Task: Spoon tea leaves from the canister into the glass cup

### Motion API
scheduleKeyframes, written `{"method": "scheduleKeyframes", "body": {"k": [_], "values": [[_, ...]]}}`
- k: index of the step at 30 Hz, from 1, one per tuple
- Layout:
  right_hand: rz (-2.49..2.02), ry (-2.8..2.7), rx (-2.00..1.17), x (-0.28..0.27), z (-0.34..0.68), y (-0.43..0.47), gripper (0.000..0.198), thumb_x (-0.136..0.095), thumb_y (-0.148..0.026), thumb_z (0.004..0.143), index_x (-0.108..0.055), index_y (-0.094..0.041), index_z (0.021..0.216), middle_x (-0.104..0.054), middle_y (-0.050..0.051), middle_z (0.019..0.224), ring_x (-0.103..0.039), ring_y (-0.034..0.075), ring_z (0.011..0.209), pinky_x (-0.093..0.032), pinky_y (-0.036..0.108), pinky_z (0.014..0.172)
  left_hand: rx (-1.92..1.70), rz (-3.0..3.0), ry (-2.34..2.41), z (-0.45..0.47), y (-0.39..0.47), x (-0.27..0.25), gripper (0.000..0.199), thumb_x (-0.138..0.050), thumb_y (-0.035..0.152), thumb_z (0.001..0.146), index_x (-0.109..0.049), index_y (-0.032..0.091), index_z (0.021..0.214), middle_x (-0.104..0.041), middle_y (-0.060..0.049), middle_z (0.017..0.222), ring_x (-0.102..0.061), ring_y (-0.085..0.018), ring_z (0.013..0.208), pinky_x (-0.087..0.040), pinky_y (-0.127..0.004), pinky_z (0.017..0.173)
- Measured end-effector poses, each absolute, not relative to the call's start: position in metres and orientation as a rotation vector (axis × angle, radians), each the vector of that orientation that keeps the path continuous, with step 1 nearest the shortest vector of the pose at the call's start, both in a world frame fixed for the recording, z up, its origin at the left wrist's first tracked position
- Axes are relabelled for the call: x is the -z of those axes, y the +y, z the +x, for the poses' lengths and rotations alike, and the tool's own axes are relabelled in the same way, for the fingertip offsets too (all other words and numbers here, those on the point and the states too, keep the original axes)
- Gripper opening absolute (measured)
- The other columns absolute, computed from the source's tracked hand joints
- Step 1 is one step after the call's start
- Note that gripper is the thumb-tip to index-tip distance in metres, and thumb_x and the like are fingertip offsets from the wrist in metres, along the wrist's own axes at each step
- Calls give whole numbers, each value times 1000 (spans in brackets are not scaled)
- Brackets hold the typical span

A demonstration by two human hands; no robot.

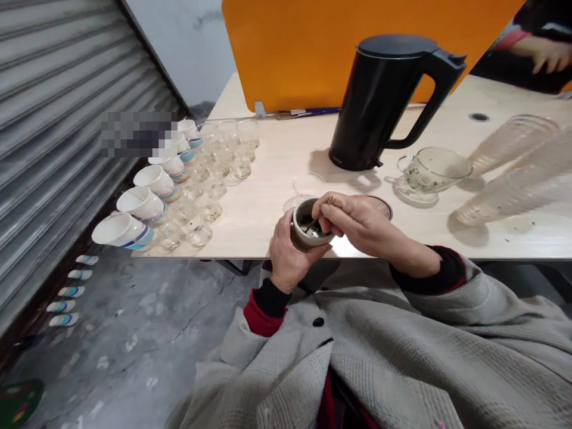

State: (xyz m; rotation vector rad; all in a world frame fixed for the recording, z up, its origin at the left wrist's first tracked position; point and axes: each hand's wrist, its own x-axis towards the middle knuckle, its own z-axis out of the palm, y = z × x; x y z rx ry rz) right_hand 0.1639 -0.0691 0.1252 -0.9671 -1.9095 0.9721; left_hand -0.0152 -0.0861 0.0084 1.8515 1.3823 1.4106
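My left hand [286, 259] is wrapped round a small round jar [308, 239] with a pale rim, tilted toward me over the table's front edge. Dark dry leaves, probably tea, show inside it. In a pinch, my right hand [364, 225] grips a thin spoon [311, 224], whose tip dips into the jar. Part of its handle is hidden by my fingers. Just behind the jar stands a clear plastic cup [308, 183]. A round rimmed object [381, 206], perhaps a lid, is half covered by my right hand.
A black electric kettle [379, 104] stands behind my hands. To its right are a ribbed glass cup [435, 173] with leaves and stacked clear cups [504, 193]. Paper cups [140, 205] and small clear cups [212, 210] line the left edge. Another person's hand [552, 56] shows far right.
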Motion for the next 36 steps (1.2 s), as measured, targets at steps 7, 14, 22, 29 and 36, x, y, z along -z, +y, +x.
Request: {"method": "scheduleKeyframes", "body": {"k": [7,14,22,29,36], "values": [[-1056,-1134,-1353,-125,189,-60,20,-72,-39,96,-68,-20,90,-61,0,69,-43,8,48,-25,22,39,-1459,1907,1382,-17,-85,-6,104,-101,52,67,-47,26,152,-69,-13,141,-71,-35,128,-59,-52,109],[-1047,-936,-1294,-125,203,-50,17,-73,-35,91,-67,-20,88,-58,-2,68,-43,6,50,-26,17,39,-1472,1907,1376,-17,-85,-6,103,-101,50,68,-47,26,152,-69,-14,141,-71,-35,127,-60,-52,108],[-887,-1121,-806,-130,194,-56,21,-67,-44,102,-67,-25,96,-62,-1,75,-53,11,57,-35,23,45,-1447,1932,1418,-18,-83,-4,104,-101,53,66,-47,26,151,-70,-14,139,-71,-36,128,-59,-53,110],[-962,-1788,-484,-105,187,-41,29,-51,-43,112,-71,-22,105,-67,0,82,-60,12,67,-47,28,64,-1446,1914,1408,-18,-84,-6,102,-100,51,68,-47,25,151,-68,-15,142,-69,-36,132,-58,-53,112],[-964,-1719,-482,-107,188,-42,27,-50,-40,110,-71,-24,106,-67,1,88,-60,14,73,-51,30,70,-1445,1896,1407,-16,-84,-7,102,-101,46,68,-47,25,152,-68,-15,145,-69,-36,132,-59,-52,110]]}}
